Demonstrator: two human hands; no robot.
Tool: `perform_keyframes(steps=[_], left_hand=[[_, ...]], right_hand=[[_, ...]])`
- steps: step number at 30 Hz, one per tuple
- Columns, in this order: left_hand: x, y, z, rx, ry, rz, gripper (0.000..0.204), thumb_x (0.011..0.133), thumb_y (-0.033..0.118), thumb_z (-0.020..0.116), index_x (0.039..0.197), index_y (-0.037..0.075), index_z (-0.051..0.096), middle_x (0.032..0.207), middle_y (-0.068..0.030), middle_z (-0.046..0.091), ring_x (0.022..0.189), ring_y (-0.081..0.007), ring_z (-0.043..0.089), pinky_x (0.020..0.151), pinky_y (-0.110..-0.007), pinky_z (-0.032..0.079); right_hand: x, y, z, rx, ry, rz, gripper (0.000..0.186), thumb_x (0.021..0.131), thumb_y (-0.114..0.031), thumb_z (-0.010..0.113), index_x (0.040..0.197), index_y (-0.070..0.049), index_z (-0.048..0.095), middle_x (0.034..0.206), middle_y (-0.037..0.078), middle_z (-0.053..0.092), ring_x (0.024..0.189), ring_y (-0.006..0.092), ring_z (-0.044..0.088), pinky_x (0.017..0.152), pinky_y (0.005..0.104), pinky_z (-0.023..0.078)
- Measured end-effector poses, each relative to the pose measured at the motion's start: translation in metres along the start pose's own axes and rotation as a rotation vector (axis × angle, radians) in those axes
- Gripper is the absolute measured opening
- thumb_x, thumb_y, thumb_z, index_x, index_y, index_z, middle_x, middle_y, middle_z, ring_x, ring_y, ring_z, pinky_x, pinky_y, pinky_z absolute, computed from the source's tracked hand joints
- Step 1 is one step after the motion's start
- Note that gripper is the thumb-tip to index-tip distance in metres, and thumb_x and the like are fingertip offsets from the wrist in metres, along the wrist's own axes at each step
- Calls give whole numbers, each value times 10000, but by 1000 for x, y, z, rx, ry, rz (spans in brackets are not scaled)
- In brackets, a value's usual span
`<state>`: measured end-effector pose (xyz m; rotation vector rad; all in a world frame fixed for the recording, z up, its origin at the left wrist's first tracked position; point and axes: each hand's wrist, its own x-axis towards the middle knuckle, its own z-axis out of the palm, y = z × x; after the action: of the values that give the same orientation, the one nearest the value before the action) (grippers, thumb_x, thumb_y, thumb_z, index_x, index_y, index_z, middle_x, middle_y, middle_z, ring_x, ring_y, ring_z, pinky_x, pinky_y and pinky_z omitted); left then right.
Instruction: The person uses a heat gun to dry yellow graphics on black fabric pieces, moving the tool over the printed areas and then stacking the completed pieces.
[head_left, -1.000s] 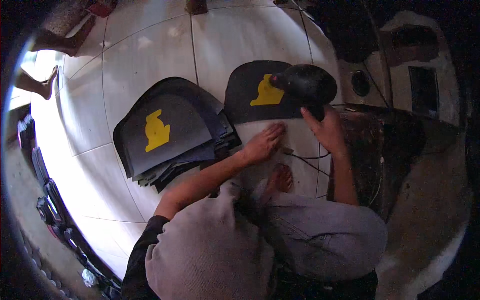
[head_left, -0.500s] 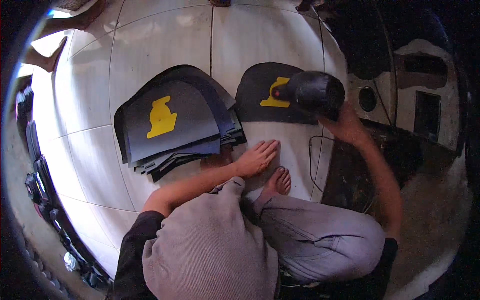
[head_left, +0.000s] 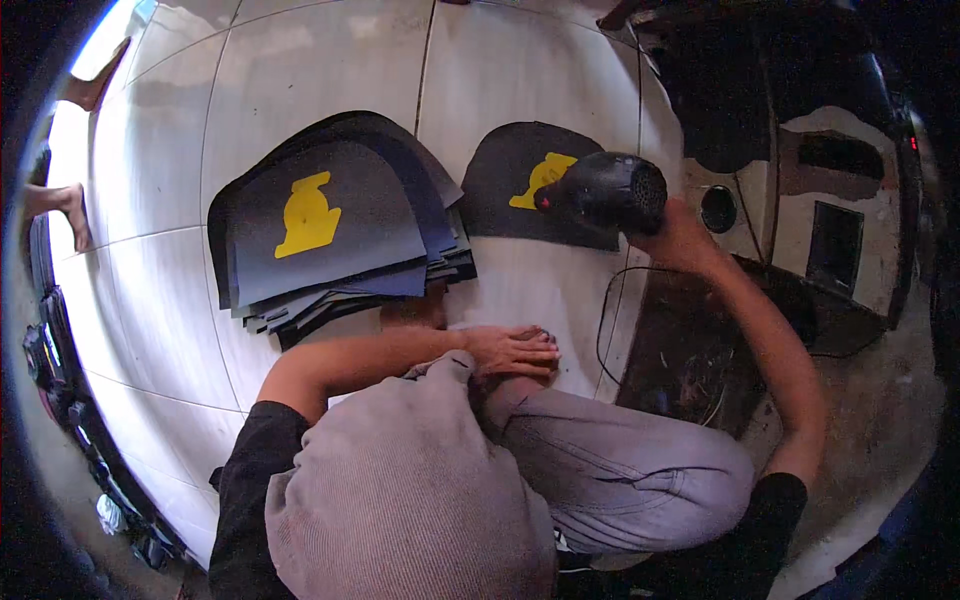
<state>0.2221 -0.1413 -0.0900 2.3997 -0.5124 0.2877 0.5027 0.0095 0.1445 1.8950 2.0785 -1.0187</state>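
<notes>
My right hand (head_left: 672, 238) is closed round a black hair dryer (head_left: 612, 190), held above a dark, dome-shaped fabric piece (head_left: 500, 180) on the floor. The dryer's nozzle points left at a yellow cut-out shape (head_left: 543, 178) lying on that piece, and its body hides part of both. My left hand (head_left: 512, 352) rests flat over my foot, fingers stretched out and holding nothing. To its upper left lies an uneven stack of grey, navy and black dome-shaped pieces (head_left: 375, 225). Its top piece bears another yellow shape (head_left: 308, 215).
A thin dark cord (head_left: 603, 320) loops across the tiles toward a dark board (head_left: 680, 350) on the right. A pale panel (head_left: 835, 240) with dark openings stands beyond it. Another person's foot (head_left: 75, 215) shows at far left, above a row of dark items (head_left: 65, 375).
My left hand has moved down from the bare floor onto my foot. The hair dryer has shifted slightly across the yellow shape. At far left, the other person's feet have changed place.
</notes>
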Motion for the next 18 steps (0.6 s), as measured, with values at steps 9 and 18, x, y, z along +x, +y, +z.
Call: perform_keyframes(steps=[9, 18], left_hand=[[5, 0, -29, -39, -47, 30, 1161, 554, 623, 782, 1495, 140, 302, 1568, -171, 255, 1472, -338, 221, 1186, -581, 147], [6, -2, -20, -3, -3, 50, 1141, 538, 673, 777, 1449, 132, 353, 1563, -163, 273, 1471, -357, 209, 1172, -582, 168]], right_hand=[[17, 14, -5, 11, 202, -23, 288, 811, -156, 723, 1044, 4, 669, 912, 187, 715, 863, 235, 704, 772, 393, 532], [5, 37, -4, 68, 185, -12, 293, 797, -205, 735, 999, 0, 680, 903, 204, 719, 863, 316, 709, 790, 434, 544]])
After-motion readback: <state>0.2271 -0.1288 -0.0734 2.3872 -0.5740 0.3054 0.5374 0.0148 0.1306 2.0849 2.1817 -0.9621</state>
